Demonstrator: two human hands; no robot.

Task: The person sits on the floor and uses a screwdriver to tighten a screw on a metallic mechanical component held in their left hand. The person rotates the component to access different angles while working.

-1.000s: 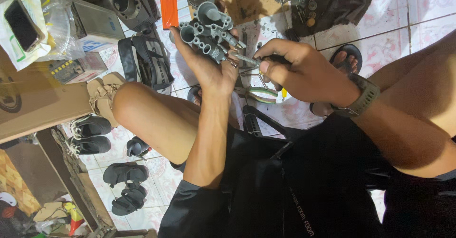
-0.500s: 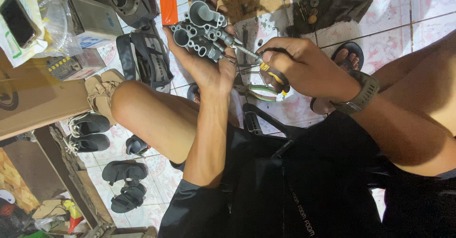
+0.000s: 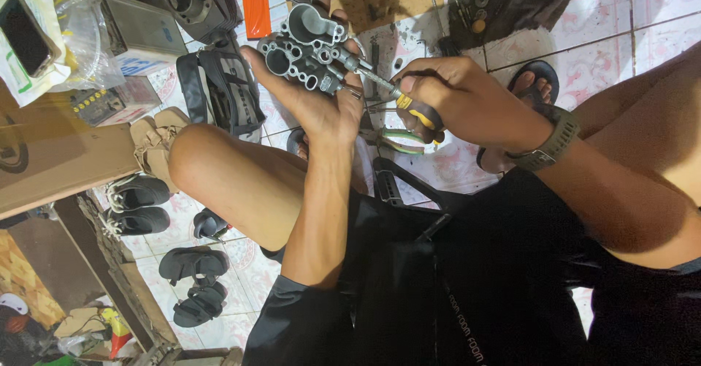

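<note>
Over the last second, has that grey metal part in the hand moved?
Yes, slightly. The grey metal part, cradled in the left hand, has crept up the picture toward the orange strip on the floor, which it now nearly reaches.

screwdriver (image 3: 380,83) handle hid in right fist, tip lost in metal casting (image 3: 307,48), phone (image 3: 25,34) cut by frame edge

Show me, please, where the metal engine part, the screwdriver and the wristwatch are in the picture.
metal engine part (image 3: 307,52), head view, on its grey cast body.
screwdriver (image 3: 380,83), head view, on the bare metal shaft.
wristwatch (image 3: 553,141), head view, on the strap.
</note>
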